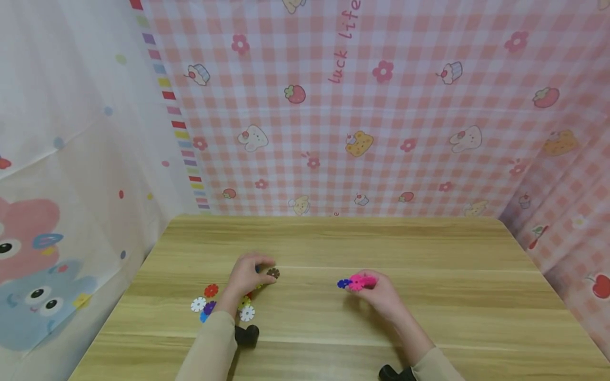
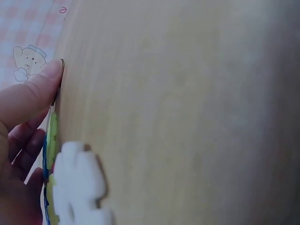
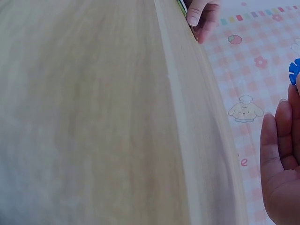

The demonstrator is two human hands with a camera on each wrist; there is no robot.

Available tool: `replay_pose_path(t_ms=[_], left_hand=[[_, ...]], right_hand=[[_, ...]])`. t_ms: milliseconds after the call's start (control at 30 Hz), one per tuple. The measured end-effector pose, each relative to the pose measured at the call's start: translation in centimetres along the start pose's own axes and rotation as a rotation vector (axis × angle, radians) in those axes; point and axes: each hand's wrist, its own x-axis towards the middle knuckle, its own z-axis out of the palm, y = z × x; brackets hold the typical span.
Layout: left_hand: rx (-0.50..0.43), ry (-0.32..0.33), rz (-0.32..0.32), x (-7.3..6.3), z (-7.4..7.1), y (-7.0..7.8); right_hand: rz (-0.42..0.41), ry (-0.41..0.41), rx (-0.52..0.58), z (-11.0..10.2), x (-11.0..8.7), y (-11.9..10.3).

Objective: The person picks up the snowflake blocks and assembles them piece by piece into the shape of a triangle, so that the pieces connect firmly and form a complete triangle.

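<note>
My left hand (image 1: 245,275) is low over the table, thumb and fingers around a brown notched plastic disc (image 1: 273,273). In the left wrist view the thumb presses at the disc's thin dark edge, and green and blue disc edges line up below the fingers. To the right, my right hand (image 1: 381,296) pinches a joined piece of pink notched discs (image 1: 356,282) with a dark blue disc (image 1: 343,284) on its left end. The right wrist view catches only a blue disc (image 3: 294,71) at its edge, above the fingers.
Around the left forearm lie loose notched discs: a red disc (image 1: 211,290), a white disc (image 1: 198,304), a purple disc (image 1: 209,307), another white disc (image 1: 247,313) and a yellow disc (image 1: 244,302). A checked pink curtain (image 1: 333,174) hangs behind the wooden table (image 1: 314,338).
</note>
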Motion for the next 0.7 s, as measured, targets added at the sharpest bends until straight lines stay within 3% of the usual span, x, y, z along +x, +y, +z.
replay_pose_path(t_ms=[333, 567, 700], left_hand=[[0.024, -0.012, -0.041, -0.20, 0.00, 0.23], [-0.058, -0.007, -0.053, 0.16, 0.31, -0.05], [-0.086, 0.029, -0.047, 0.22, 0.41, 0.02]], right_hand=[[0.009, 0.005, -0.015, 0.04, 0.01, -0.17], [0.009, 0.010, -0.021, 0.09, 0.10, -0.02], [-0.005, 0.014, -0.015, 0.05, 0.10, 0.10]])
